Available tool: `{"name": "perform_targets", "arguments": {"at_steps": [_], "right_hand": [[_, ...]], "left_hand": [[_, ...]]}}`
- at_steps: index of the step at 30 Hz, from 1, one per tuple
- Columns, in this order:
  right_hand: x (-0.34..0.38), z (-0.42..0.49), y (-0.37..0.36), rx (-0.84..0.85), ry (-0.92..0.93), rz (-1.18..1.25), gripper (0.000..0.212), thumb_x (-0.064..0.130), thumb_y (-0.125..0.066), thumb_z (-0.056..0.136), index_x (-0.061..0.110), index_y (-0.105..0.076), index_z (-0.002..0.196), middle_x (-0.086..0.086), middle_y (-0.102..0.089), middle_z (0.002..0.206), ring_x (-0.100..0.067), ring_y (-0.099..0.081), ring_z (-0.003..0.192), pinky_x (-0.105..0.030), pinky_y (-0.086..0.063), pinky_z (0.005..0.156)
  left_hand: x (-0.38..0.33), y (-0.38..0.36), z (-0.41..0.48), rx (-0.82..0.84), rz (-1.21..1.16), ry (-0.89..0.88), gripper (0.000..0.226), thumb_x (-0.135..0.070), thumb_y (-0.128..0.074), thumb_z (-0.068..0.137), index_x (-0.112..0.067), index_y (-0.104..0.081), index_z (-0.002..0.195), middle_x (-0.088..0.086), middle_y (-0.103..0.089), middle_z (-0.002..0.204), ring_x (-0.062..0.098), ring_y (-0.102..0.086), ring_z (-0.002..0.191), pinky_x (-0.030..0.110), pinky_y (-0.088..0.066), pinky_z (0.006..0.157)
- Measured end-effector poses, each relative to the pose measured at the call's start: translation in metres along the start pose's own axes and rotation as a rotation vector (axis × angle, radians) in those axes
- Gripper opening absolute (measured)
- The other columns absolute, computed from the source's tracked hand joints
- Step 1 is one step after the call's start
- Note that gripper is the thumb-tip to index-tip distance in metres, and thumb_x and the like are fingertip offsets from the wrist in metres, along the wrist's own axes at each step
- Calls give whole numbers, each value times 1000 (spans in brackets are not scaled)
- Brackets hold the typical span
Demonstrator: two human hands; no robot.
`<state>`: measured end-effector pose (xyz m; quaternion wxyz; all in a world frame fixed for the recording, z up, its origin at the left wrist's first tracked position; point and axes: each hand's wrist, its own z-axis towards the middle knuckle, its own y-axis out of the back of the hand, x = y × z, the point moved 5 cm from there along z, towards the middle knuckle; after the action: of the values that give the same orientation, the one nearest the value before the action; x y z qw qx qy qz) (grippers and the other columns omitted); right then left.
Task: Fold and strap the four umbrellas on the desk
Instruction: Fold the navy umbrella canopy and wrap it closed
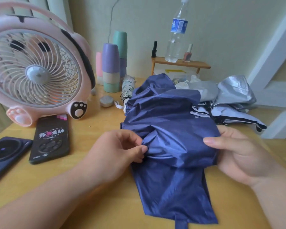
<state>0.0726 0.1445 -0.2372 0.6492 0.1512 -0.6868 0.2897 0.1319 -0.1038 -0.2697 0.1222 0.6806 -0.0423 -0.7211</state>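
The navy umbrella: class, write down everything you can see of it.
The navy umbrella is collapsed but unstrapped, its thin, glossy fabric bunched in loose folds. It lies on the wooden desk, its strap lying free at the near end. The left hand pinches a fold; the right hand grips the opposite side. A silver umbrella lies beside its far end.

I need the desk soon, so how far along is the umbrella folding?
Done, apparently: one patterned umbrella lies rolled tight by the cups. In hand: the navy umbrella, canopy loose, left hand pinching a fold, right hand gripping its side; its strap lies unfastened. Left: the silver heap at right, loose; I cannot tell how many umbrellas it holds.
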Motion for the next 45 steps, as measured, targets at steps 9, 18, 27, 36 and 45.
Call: {"name": "perform_targets", "arguments": {"at_steps": [9, 18, 27, 36, 45], "right_hand": [[5, -9, 13, 180, -18, -99, 49, 19, -88, 72, -6, -73, 111, -27, -72, 113, -37, -71, 104, -40, -57, 91], [-8, -16, 4, 399, -115, -232, 41, 15, -78, 85, -8, -65, 116, -25, -70, 111, -33, -68, 102, -40, -54, 90], [4, -4, 24, -201, 49, -373, 51, 52, -79, 78, 1, -74, 80, -20, -73, 78, -27, -67, 71, -30, -51, 61], [-7, 17, 40, -427, 87, -1438, 35, 13, -65, 91, 25, -73, 123, 8, -67, 119, -12, -58, 114, -33, -45, 104], [-7, 24, 39, -391, 209, -1336, 42, 10, -70, 88, 21, -69, 128, 12, -62, 127, -10, -60, 114, -30, -48, 101]], "left_hand": [[-8, 6, -3, 120, 92, -122, 14, -26, -74, 79, -16, -64, 77, 6, -75, 75, 23, -66, 69, 32, -50, 69], [-11, -2, -9, 82, -451, 78, 67, -31, -86, 55, -4, -58, 110, 9, -64, 78, 35, -68, 60, 30, -44, 40], [-14, -12, -17, 210, -309, 25, 57, -27, -89, 66, -30, -66, 119, 11, -67, 94, 45, -68, 61, 32, -46, 40], [-5, -10, -17, 195, 80, -56, 64, -57, -79, 64, -53, -58, 124, 12, -75, 82, 27, -66, 58, 19, -46, 52], [-12, -7, -17, 98, 72, -165, 46, -38, -91, 69, -45, -70, 109, 6, -66, 75, 24, -61, 49, 16, -42, 48]]}}
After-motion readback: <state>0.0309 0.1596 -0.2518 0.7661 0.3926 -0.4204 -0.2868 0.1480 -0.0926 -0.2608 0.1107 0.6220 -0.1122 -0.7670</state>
